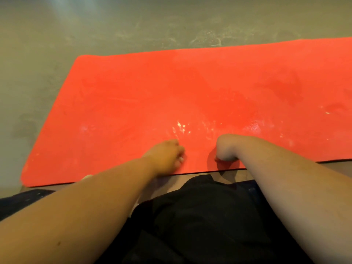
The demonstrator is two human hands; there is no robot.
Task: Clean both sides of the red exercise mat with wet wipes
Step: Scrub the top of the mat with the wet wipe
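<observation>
Indoor, floor-level setting; the room type cannot be determined. Evidence: a bare grey floor (pixel 118 23), concrete-like, with pale scuffs and swirl marks, and a red exercise mat (pixel 152 88) spread flat directly on it.

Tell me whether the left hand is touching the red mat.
Touching. Head view: left hand rests on the red mat by its near edge.

Floor (pixel 57 25): grey-green, hard, smooth-looking; pale scuff marks (pixel 209 38) towards the far side.

On it:
- Mat (pixel 152 96), red, one, spread flat. Left end in view, right end runs out of frame. Whitish smears and specks on its upper face.
- Small white object (pixel 86 177) touching the mat's near edge, partly hidden; kind not discernible.
- Dark clothing (pixel 200 216) just beside the near edge.
</observation>
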